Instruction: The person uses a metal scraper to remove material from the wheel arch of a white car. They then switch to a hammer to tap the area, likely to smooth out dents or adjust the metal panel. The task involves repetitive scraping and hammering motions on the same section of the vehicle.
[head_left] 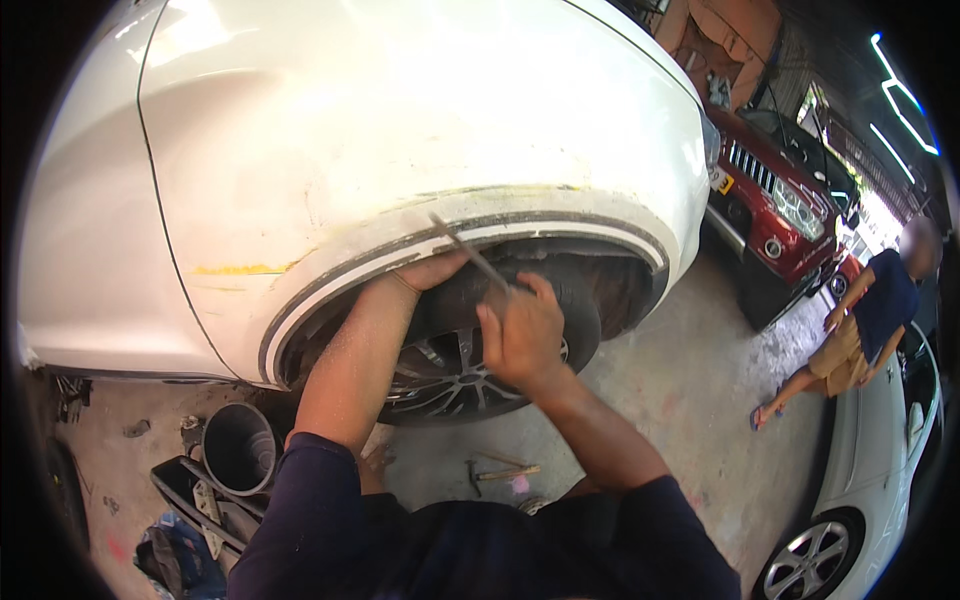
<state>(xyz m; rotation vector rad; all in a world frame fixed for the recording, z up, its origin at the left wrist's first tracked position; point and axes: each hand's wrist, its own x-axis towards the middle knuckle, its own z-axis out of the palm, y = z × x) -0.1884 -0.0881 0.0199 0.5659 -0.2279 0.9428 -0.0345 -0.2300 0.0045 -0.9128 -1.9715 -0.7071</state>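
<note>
The white car's fender [400, 130] fills the upper part of the view, with scuffs, yellow marks and a dull, worn band along the wheel-arch edge [345, 262]. My left hand [432, 270] reaches up under that edge, above the tyre [575, 310]; its fingers are hidden behind the lip. My right hand [525, 335] is closed round a slim grey metal bar [470, 250]. The bar slants up and left across the arch edge, its tip over the fender just above the lip. Whether the tip touches the paint, I cannot tell. Below my hands is the spoked wheel [460, 375].
On the floor lie a hammer [505, 472], a dark bucket [240, 448], a black tray-like container [195, 495] and a blue bag [180, 560]. At right, a person [868, 310] stands between a red vehicle [775, 190] and a pale car [870, 450].
</note>
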